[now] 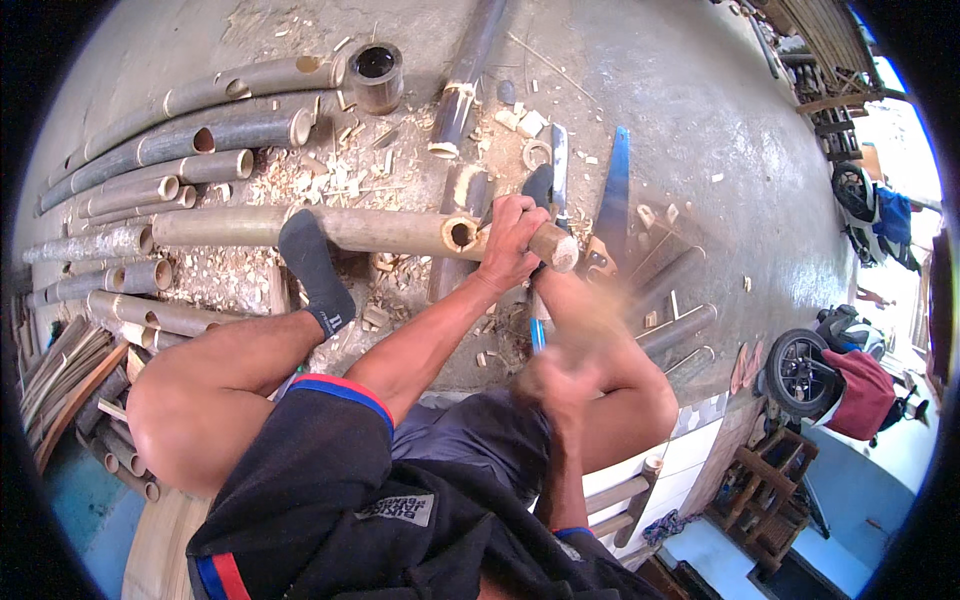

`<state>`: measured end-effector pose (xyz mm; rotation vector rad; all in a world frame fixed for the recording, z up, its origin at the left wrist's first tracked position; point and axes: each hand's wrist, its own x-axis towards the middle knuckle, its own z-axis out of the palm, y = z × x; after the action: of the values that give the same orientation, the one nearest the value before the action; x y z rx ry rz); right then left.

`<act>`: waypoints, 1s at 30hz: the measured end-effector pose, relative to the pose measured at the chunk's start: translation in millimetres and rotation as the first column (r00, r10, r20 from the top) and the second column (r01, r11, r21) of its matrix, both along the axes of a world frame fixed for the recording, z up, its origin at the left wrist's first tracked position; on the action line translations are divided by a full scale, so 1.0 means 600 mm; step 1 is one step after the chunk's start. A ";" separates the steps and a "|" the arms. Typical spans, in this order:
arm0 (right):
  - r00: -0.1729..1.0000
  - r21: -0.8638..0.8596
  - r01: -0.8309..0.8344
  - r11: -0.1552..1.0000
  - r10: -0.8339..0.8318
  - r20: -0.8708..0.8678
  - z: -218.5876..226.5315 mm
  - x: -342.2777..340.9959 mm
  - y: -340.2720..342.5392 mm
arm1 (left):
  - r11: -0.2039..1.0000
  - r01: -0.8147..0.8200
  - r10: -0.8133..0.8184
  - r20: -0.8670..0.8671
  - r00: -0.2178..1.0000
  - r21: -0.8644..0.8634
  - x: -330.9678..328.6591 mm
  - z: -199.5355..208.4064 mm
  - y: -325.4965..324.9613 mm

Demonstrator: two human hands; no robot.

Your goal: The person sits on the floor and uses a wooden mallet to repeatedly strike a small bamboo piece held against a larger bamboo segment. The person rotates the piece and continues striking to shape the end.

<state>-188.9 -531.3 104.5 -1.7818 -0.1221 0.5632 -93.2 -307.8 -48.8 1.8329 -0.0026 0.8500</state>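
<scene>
A thick bamboo pole point(385, 230) lies crosswise before me, with a round hole point(460, 234) cut near its right part. My left hand point(513, 240) is wrapped round a short, round wooden handle point(553, 246) with a worn, pale end, just right of that hole. Whatever tip the handle has is hidden. Lower right, near my right thigh, my right hand point(565, 385) is smeared by motion, apparently closed. A tan blur point(595, 315) beside it is too smeared to name. My left foot in a dark sock point(310, 250) presses on the pole; my right foot point(538, 185) rests beyond it.
Several cut bamboo poles point(200, 145) with round holes lie at left, among wood chips point(300, 170). A dark cylindrical container point(376, 78) stands farther off. A handsaw point(616, 185) lies at right near short bamboo pieces point(675, 325). Parked motorbikes point(805, 370) stand far right.
</scene>
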 end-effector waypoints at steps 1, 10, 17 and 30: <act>0.978 -0.205 0.128 0.970 -0.090 0.188 -0.025 -0.031 0.068 | 0.999 -0.002 0.002 -0.014 1.000 0.033 -0.014 -0.020 0.007; 0.771 0.005 0.571 0.821 -0.538 0.340 0.076 0.009 0.131 | 0.999 -0.030 0.030 -0.024 0.999 0.022 0.006 0.002 0.006; 0.936 -0.394 0.350 0.850 -0.301 0.182 0.013 -0.016 0.076 | 0.982 0.129 -0.120 -0.071 0.990 0.137 -0.001 0.020 0.065; 0.820 0.008 0.482 0.876 -0.454 0.348 0.004 0.008 0.034 | 0.969 0.145 -0.142 -0.034 0.989 0.198 0.008 0.038 0.040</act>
<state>-184.4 -511.2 106.9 -1.8871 0.1073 -0.1037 -88.4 -283.6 -25.8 2.0023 -0.2135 0.7517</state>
